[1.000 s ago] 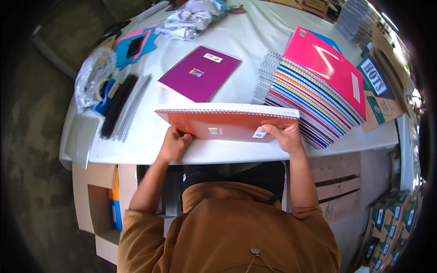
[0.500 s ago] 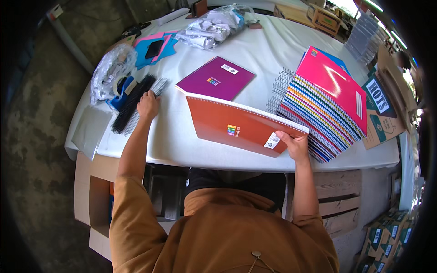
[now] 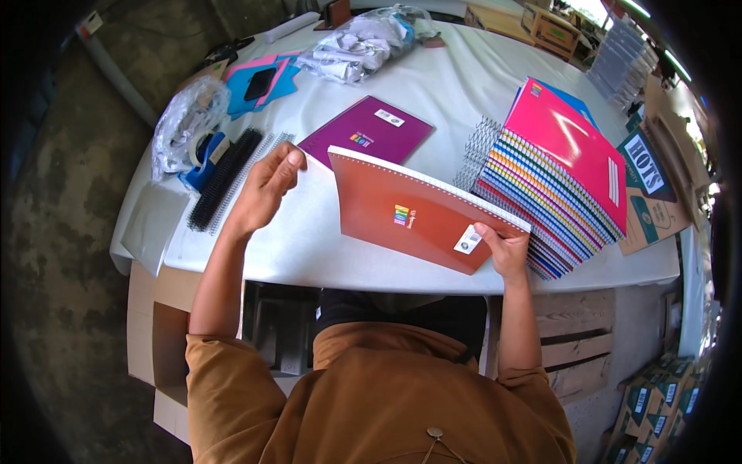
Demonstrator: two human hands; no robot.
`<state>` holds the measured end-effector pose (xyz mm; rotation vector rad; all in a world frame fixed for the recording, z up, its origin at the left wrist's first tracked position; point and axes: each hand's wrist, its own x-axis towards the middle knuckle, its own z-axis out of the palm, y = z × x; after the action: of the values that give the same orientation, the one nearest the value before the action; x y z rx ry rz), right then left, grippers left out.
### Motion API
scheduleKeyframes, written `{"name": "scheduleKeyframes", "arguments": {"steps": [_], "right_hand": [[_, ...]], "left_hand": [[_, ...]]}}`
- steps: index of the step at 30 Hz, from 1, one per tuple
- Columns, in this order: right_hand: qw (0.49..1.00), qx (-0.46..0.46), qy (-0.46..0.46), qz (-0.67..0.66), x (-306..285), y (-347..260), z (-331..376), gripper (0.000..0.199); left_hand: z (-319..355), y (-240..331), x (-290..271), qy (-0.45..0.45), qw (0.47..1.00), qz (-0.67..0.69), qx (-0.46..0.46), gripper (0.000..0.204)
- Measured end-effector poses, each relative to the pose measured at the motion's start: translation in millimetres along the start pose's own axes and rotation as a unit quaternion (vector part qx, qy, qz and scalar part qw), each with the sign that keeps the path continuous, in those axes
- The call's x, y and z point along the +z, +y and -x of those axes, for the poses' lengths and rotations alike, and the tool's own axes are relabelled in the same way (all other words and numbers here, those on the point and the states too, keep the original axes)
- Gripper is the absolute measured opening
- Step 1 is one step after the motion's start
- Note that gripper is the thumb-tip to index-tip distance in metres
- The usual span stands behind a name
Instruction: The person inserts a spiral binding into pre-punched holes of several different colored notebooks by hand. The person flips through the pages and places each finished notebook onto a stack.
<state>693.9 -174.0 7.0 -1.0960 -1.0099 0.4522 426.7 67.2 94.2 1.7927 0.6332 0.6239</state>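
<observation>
On the white counter (image 3: 433, 85), right hand (image 3: 506, 251) grips the orange notebook (image 3: 417, 220) at its five o'clock corner; left hand (image 3: 267, 189), half-curled and empty, hovers at nine o'clock.

White rectangular label (image 3: 467, 240) on orange notebook's near corner, beside multicolour logo patch (image 3: 401, 215). White label (image 3: 389, 117) on purple notebook, centre counter. Green-and-tan cardboard box (image 3: 648, 195) at right edge. Stacked green-white cartons (image 3: 657, 402) on floor, lower right.

Orange-red notebook (image 3: 413, 216), punched top edge, tilted above white table.
</observation>
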Motion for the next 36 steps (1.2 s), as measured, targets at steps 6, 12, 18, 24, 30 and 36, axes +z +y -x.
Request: {"name": "scheduleKeyframes", "arguments": {"steps": [6, 12, 18, 24, 30, 36], "right_hand": [[1.0, -0.017, 0.016, 0.012, 2.4, -0.1, 3.0, 0.015], [0.996, -0.044, 0.003, 0.079, -0.7, -0.5, 6.0, 0.017], [0.979, -0.122, -0.077, 0.147, 1.7, -13.1, -3.5, 0.019], [0.98, -0.133, -0.077, 0.13, -5.8, -9.0, -3.2, 0.02], [0.998, -0.043, 0.022, 0.027, -1.1, 0.9, 5.1, 0.021], [0.999, 0.023, -0.003, -0.043, 7.5, -7.2, 9.2, 0.019]], "left_hand": [[4.3, 4.9, 7.8, -0.026, 0.994, -0.109, 0.018, 0.035], [2.0, -4.3, 11.7, 0.0, 0.993, -0.107, 0.058, 0.037], [-4.3, 21.0, 9.0, -0.013, 0.992, 0.031, -0.119, 0.037], [-10.5, 25.1, -14.0, -0.12, 0.992, -0.032, 0.026, 0.014], [-15.3, 50.3, -5.6, -0.162, 0.894, -0.395, 0.138, 0.041], [-20.6, 58.4, 11.4, -0.082, 0.837, -0.487, 0.234, 0.022]]}}
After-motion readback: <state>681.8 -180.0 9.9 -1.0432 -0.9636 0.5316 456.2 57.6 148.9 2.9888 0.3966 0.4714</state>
